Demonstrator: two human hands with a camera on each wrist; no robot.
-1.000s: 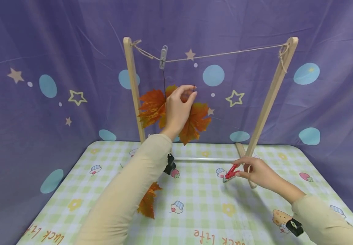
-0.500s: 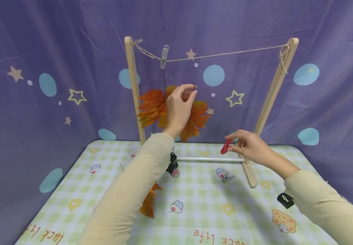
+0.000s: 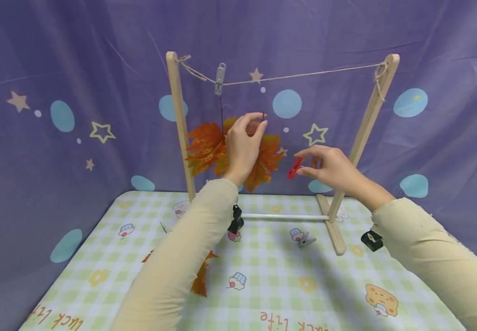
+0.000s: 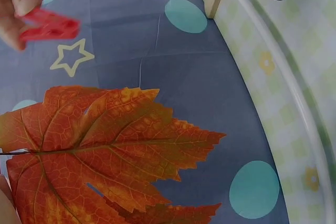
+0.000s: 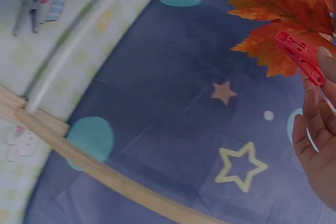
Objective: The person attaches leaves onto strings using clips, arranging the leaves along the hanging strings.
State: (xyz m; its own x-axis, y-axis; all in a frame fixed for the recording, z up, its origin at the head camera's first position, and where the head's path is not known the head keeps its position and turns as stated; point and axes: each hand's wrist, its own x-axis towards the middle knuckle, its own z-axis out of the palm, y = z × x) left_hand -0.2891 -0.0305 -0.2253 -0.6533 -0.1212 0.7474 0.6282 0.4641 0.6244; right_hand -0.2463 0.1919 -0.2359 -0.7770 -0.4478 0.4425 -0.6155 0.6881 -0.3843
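Observation:
My left hand (image 3: 244,145) pinches the dark stem of an orange maple leaf (image 3: 264,161) between thumb and index finger, a little below the string (image 3: 304,74). That leaf fills much of the left wrist view. Left of the hand, another orange leaf (image 3: 206,147) hangs by its stem from a grey clothespin (image 3: 220,79) on the string. A red clothespin (image 3: 294,168) is pinched between the thumb and fingers of my right hand (image 3: 331,168), right of the held leaf and apart from it. In the right wrist view the red clothespin (image 5: 300,57) appears in front of the leaf.
The string spans two wooden posts (image 3: 364,124) joined low down by a white rod (image 3: 284,216). A grey clothespin (image 3: 306,240) lies on the checked tablecloth (image 3: 279,276). More leaf (image 3: 200,278) shows on the table, partly behind my left sleeve.
My right hand has lifted the red clothespin off the table, up and leftward toward the held leaf. The grey clothespin stays on the table. My left hand has hardly moved.

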